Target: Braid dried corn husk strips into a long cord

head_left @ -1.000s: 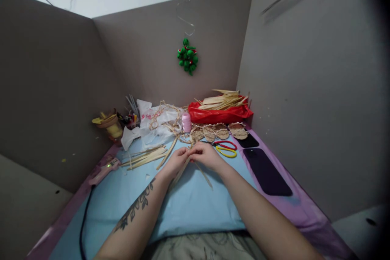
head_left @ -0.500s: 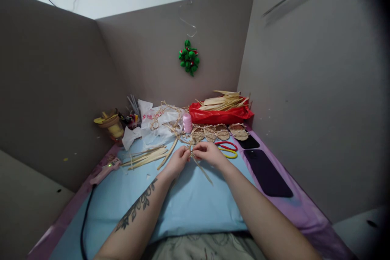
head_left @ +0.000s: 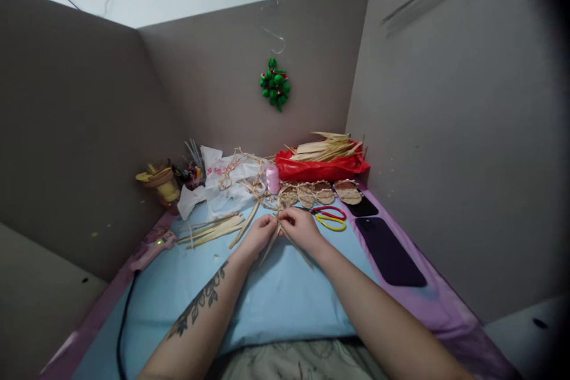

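Observation:
Both hands meet near the middle of the blue cloth, fingertips pinched close together. My left hand [head_left: 262, 231] is closed on a plaited cord of pale dried husk. My right hand [head_left: 301, 228] pinches the same cord from the other side. Two loose husk strips [head_left: 269, 247] hang below the fingers and spread apart toward me. Beyond the fingertips the cord seems to run back toward the pile; the fingers hide the exact crossing of the strips. Scissors [head_left: 329, 218] with one red and one yellow handle lie just right of my right hand.
Loose husk strips [head_left: 218, 231] lie on the left. Behind stand a pink thread spool [head_left: 273, 180], woven husk soles [head_left: 323, 193], a white plastic bag [head_left: 231, 181] and a red bag [head_left: 320, 171] of husks. A pink glue gun [head_left: 154, 249] and phone [head_left: 390, 252] flank the cloth.
A second strip now hangs below my left fingers, where only one on the right was seen. My right hand has shifted slightly left and turned, showing more of the scissors.

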The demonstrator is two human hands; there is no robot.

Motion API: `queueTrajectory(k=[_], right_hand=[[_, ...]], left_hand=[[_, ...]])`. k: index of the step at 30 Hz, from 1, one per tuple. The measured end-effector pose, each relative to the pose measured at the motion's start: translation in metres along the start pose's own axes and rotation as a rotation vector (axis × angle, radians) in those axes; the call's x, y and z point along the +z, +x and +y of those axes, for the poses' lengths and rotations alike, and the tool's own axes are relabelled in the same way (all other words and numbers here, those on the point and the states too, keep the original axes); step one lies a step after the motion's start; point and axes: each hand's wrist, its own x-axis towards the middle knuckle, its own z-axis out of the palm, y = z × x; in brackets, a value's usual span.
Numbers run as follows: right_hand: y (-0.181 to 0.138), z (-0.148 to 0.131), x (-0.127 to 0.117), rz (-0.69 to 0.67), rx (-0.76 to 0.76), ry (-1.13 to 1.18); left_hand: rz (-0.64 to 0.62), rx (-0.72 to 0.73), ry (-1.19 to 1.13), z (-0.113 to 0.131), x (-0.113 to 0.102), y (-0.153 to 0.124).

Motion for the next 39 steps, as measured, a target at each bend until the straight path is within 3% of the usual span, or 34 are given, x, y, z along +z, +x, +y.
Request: queueTrajectory(k=[3,7,11,22,30,39], right_hand=[[0.001,0.000,0.000,0.012,-0.013,-0.020],[0.005,0.003,-0.010,-0.120,0.033,0.136],[0.007,0.006,-0.016,-0.190,-0.025,0.129],[0.006,0.006,-0.014,-0.222,0.049,0.152],[0.006,0.008,-0.010,-0.165,0.146,0.175],[0.007,0.006,-0.017,-0.223,0.076,0.136]], left_hand=[[0.002,0.013,-0.036,-0.001,0.000,0.001],[0.029,0.057,-0.054,-0.007,0.000,0.004],[-0.007,0.077,-0.039,-0.011,0.000,0.005],[-0.001,0.152,0.110,-0.012,-0.002,0.004],[-0.023,0.143,0.061,-0.009,-0.001,0.003],[-0.017,0.068,-0.017,-0.010,-0.002,0.003]])
